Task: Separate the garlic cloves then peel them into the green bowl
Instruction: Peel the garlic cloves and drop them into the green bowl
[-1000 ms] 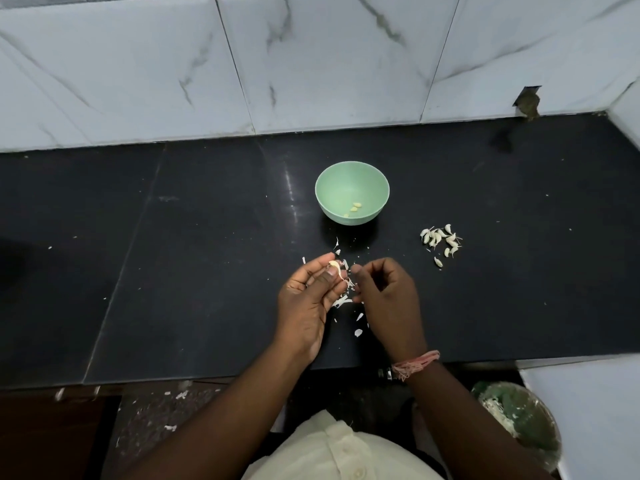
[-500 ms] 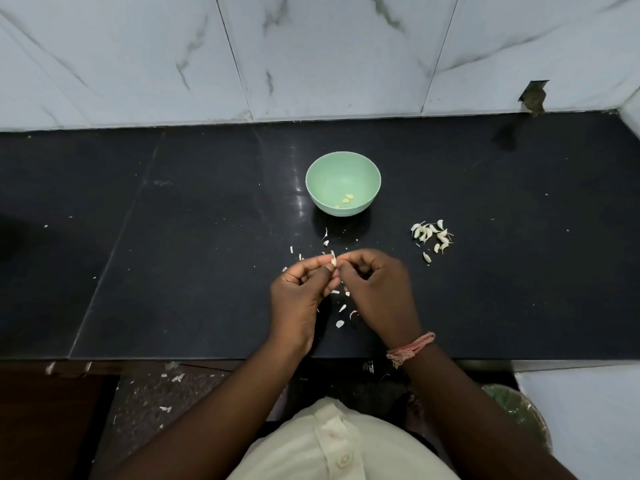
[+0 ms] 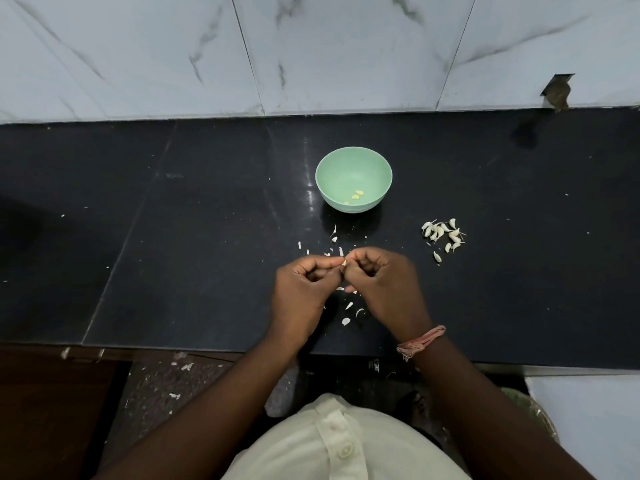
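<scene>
Left hand [image 3: 303,289] and right hand [image 3: 382,285] meet fingertip to fingertip above the dark tabletop [image 3: 173,237], fingers of both curled in. Between them, one small garlic clove [image 3: 344,272], pinched from both sides; only a pale sliver of it shows. Right wrist carries a pink thread band [image 3: 420,342].

Scattered around and under the hands: white skin scraps [image 3: 346,321], some nearer the person, some toward the bowl.

Green bowl [image 3: 353,168] sits upright beyond the hands, near but apart from them. A few peeled cloves [image 3: 356,195] lie in its bottom.

Right of the bowl and hands: loose cluster of unpeeled cloves [image 3: 441,234] on the tabletop, one stray just below the pile.

Behind: marbled white wall tiles [image 3: 346,53]. Pale buttoned shirt [image 3: 332,441] at the lower edge.
</scene>
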Tool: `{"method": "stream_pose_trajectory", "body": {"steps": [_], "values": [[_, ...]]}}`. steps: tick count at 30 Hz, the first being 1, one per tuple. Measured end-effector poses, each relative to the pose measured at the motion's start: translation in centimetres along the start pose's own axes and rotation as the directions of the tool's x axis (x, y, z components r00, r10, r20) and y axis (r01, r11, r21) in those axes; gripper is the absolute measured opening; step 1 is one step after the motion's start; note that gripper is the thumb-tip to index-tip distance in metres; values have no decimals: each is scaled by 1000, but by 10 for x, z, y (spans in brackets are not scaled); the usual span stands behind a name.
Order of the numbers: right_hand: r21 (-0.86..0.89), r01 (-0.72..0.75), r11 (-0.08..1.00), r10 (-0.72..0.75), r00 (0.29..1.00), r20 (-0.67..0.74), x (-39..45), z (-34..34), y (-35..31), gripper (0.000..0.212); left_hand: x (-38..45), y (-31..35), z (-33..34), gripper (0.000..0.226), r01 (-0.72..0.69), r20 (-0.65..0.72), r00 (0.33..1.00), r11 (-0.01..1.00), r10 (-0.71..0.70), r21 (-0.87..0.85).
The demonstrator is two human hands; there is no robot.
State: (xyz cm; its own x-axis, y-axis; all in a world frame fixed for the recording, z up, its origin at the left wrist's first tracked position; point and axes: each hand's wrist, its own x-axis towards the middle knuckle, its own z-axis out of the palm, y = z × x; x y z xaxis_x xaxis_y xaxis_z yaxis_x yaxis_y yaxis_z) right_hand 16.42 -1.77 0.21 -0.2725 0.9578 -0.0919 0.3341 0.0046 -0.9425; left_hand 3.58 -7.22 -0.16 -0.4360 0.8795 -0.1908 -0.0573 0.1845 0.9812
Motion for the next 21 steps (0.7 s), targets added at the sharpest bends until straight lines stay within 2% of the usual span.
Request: {"method": "stream_pose_trajectory", "body": {"steps": [7, 21], "values": [[-168, 77, 983, -81, 997, -14, 3, 4, -3, 14, 3, 4, -1, 16, -55, 26, 998, 998, 54, 33], [-263, 81, 961, -107, 990, -89, 8, 9, -3, 13, 14, -1, -5, 14, -7, 63, 998, 1000, 6, 18]]}}
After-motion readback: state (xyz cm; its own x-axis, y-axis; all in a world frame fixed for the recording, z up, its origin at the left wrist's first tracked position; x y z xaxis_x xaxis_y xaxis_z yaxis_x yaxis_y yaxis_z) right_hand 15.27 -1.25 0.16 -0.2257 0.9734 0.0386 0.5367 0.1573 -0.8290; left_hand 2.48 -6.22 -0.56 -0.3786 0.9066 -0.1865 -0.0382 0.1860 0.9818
